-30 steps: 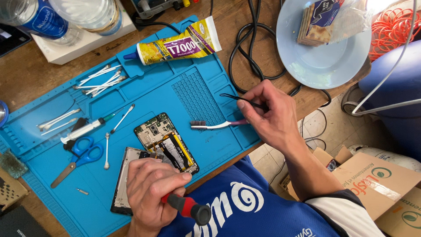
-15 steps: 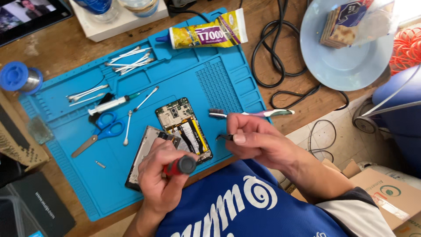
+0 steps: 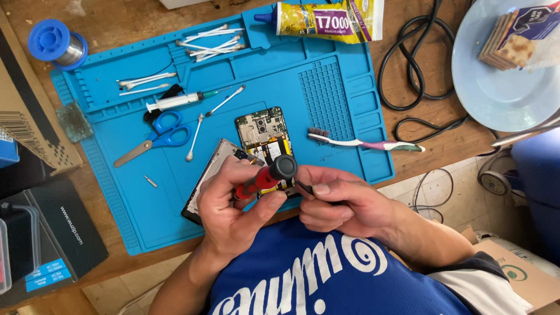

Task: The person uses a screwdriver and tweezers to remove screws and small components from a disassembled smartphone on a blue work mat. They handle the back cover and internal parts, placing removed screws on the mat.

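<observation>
My left hand grips a red screwdriver with a black cap, held at a slant above the near edge of the blue work mat. My right hand is closed on thin dark tweezers, their end touching the left hand by the screwdriver. Just beyond the hands lies an opened phone with its circuit board and yellow parts showing. A dark phone panel lies partly under my left hand. The screwdriver's tip is hidden.
On the mat lie a toothbrush, blue scissors, a syringe, cotton swabs, and a yellow glue tube. A solder spool, black cables, a plate of crackers and boxes surround it.
My right hand picked up the tweezers from the mat's right side and came back to the left hand. The screwdriver rose from low at my chest to above the phone.
</observation>
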